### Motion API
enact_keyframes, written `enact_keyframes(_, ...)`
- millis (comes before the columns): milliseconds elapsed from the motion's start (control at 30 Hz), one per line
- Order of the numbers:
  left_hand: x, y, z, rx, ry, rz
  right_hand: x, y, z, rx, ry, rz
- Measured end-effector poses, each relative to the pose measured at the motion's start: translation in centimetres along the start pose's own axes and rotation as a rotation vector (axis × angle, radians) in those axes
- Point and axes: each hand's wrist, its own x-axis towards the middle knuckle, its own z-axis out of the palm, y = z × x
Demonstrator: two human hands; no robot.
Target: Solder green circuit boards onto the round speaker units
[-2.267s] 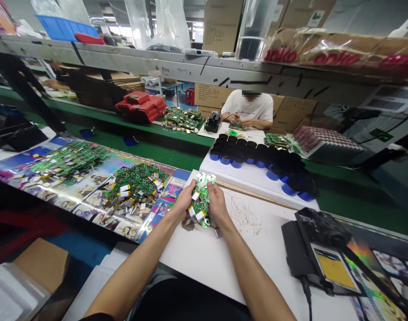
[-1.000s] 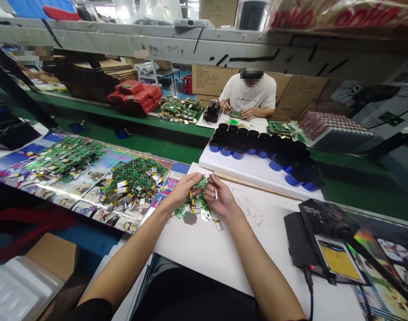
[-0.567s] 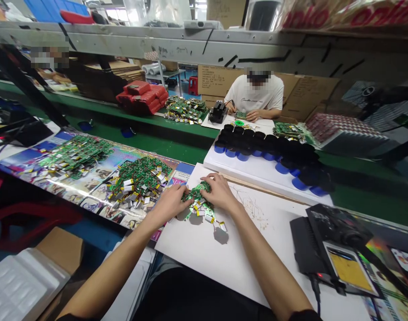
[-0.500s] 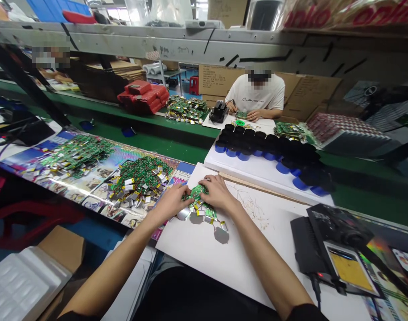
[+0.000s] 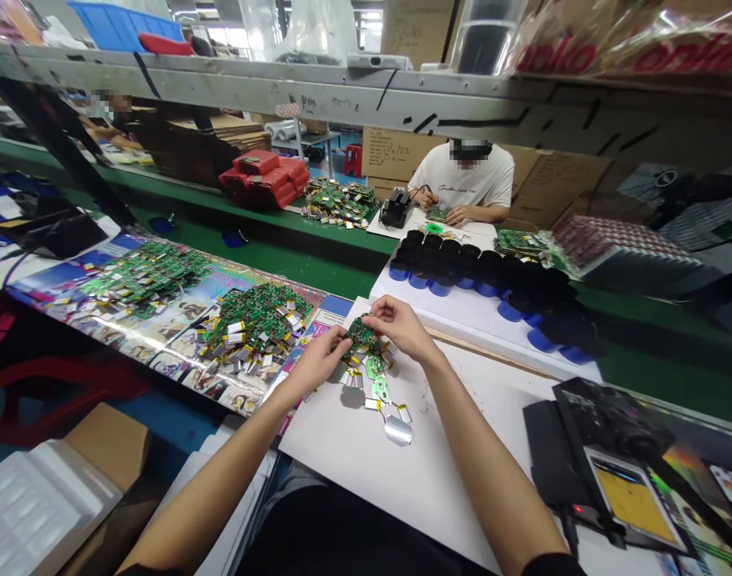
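Observation:
My left hand (image 5: 316, 362) and my right hand (image 5: 400, 326) meet above a white sheet (image 5: 366, 488), both fingers pinching a small green circuit board (image 5: 361, 334). The board is joined by thin wires to a tangled bunch of boards and silver pouch batteries (image 5: 371, 384) lying under my hands. One flat silver pouch battery (image 5: 398, 430) lies loose at the front of the bunch. Left of my left hand, a large heap of green boards with batteries (image 5: 254, 324) rests on a glossy printed mat (image 5: 174, 356).
A second heap of boards (image 5: 143, 272) lies farther left. Black cylinders with blue bases (image 5: 474, 272) stand on a white board beyond my hands. A black device with a yellow screen (image 5: 626, 488) is at right. Across the bench, a co-worker (image 5: 465, 180) handles a board.
My hands have risen slightly from pressing on the bunch and now pinch one board at its top. The bunch looks more spread out toward me, with the silver battery farther forward.

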Motion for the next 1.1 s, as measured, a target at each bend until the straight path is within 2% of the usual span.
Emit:
enact_keyframes(133, 1.2, 0.0, 1.4, -0.076, 0.115, -0.019, -0.1, 1.5, 0.8, 0.107, 0.093, 0.059)
enact_keyframes(267, 2.5, -0.2, 1.4, -0.061, 0.154, -0.012, -0.3, 3.0, 1.5, 0.029, 0.106, 0.117)
enact_keyframes(433, 3.0, -0.6, -0.4, 0.122, 0.166, -0.013, -1.5, 2.4, 0.8, -0.297, 0.125, 0.134)
enact_keyframes(567, 2.9, -0.9, -1.4, 0.301, 0.053, 0.032, -4.1, 1.3, 0.4, -0.628, 0.141, 0.174)
enact_keyframes(667, 3.2, -1.2, -1.6, 0.420, 0.006, 0.102, -6.0, 1.3, 1.6, -0.792, 0.116, 0.236)
enact_keyframes(767, 3.4, -1.5, -1.3, 0.508, 0.050, 0.155, -7.1, 1.7, 3.0, -0.877, 0.133, 0.262)
enact_keyframes(867, 3.2, -1.1, -0.7, 0.547, 0.150, 0.205, -7.7, 1.7, 3.3, -0.889, 0.172, 0.264)
enact_keyframes(967, 2.6, 0.6, 0.3, 0.498, 0.231, 0.402, -7.8, 1.1, 2.2, -0.818, 0.193, 0.252)
enact_keyframes(1033, 2.5, 2.1, 1.0, 0.451, 0.189, 0.560, -7.6, 0.5, 1.3, -0.746, 0.181, 0.229)
enact_keyframes(1100, 2.8, 3.6, 1.5, 0.428, 0.066, 0.615, -7.0, -0.2, 0.4, -0.562, 0.186, 0.156)
